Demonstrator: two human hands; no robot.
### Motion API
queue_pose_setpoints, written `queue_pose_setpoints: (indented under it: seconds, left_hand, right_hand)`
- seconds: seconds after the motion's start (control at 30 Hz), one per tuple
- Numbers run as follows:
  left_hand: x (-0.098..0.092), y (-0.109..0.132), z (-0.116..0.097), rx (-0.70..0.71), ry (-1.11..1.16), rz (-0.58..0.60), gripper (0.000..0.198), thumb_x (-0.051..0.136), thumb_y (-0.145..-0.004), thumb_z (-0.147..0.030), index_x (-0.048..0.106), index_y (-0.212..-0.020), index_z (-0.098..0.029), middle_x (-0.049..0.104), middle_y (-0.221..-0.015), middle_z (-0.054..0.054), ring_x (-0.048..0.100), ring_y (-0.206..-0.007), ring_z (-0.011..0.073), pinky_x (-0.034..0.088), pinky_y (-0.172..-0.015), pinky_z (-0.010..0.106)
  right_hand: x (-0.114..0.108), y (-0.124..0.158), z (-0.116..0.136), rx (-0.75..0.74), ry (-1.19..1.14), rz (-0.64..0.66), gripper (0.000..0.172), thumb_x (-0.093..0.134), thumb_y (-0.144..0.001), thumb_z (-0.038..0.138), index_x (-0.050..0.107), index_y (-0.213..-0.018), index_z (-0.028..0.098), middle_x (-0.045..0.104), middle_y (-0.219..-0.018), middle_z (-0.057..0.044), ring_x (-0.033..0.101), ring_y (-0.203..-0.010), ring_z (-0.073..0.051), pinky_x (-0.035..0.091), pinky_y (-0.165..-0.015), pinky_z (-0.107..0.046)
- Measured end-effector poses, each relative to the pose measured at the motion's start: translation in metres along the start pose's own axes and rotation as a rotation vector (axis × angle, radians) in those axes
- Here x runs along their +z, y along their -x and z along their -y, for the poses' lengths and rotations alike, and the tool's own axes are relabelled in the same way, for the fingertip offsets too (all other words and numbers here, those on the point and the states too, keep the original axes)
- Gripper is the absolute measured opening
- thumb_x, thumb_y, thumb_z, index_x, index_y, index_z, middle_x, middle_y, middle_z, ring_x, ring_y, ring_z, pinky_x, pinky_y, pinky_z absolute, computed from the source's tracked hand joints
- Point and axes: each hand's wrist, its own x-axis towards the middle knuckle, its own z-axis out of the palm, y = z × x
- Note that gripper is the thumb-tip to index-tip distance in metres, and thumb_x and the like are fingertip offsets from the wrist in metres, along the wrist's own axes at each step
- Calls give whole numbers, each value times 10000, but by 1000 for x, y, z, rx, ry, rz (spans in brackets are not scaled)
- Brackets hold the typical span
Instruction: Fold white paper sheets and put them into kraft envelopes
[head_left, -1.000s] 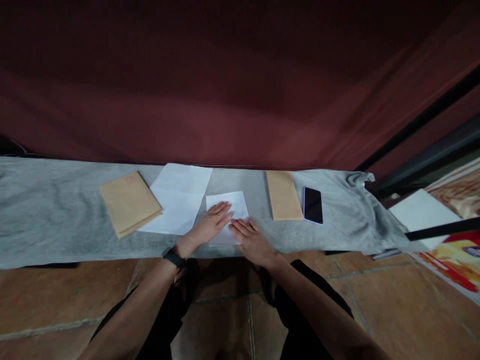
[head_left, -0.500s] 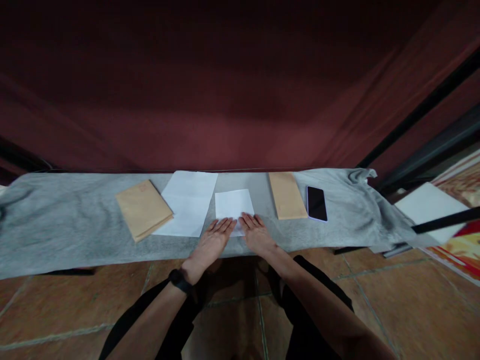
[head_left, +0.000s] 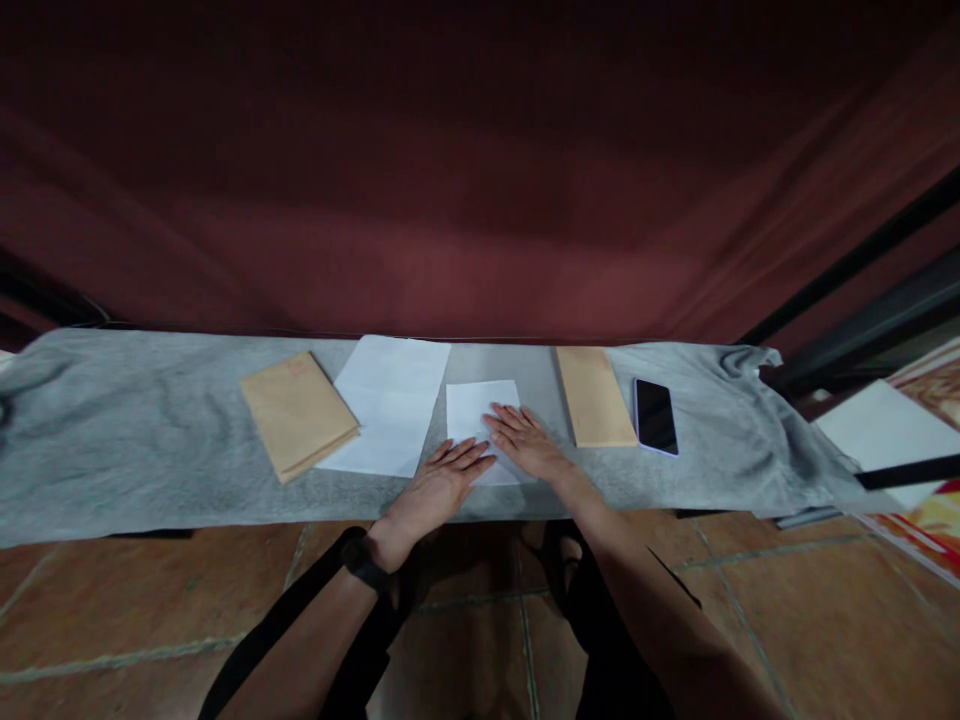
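A folded sheet of white paper [head_left: 471, 408] lies flat on the grey cloth in front of me. My left hand [head_left: 448, 477] rests on its near left part, fingers stretched out and pointing to the right. Higher up and to the right, my right hand [head_left: 523, 440] lies flat across the paper's right side with its fingers extended. Both hands cover part of the sheet, so its middle and right edge are partly hidden. Left of it are larger white sheets [head_left: 397, 400], their left edge lying under brown envelopes [head_left: 296, 410].
Another stack of brown envelopes [head_left: 595, 400] lies right of the paper, beside a phone [head_left: 655, 416] with a dark screen. The grey cloth [head_left: 150, 440] covers a long narrow table against a dark red wall [head_left: 480, 250]. A white board [head_left: 889, 425] stands low at the right.
My right hand has slid up and across the folded paper, away from me. My left hand has turned its fingers more to the right. The whole view has shifted slightly.
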Motion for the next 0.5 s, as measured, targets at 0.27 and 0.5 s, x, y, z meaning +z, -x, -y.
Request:
queue_pose_setpoints:
  seconds: [0.27,0.5]
  left_hand:
    - [0,8,4,44,-3,-3,529,446,-990,-208,419,-1504,-329,389,-1615,4,314,-1505,165,213,-1242,407]
    - [4,6,-6,-11,-34,-56,549,467,-964,-253,408,-1505,-182,413,-1592,124,368,-1481,223,266,-1231,430]
  right_hand:
    - [1,-31,-14,190,116,-128,548,284,-1075,429,325,-1576,210,230,-1658,-82,250,-1533,-251,148,-1264,-509]
    - [8,-50,15,145,87,-92,600,277,-1073,441,293,-1581,123,211,-1660,-103,210,-1544,-251,100,-1278,-478]
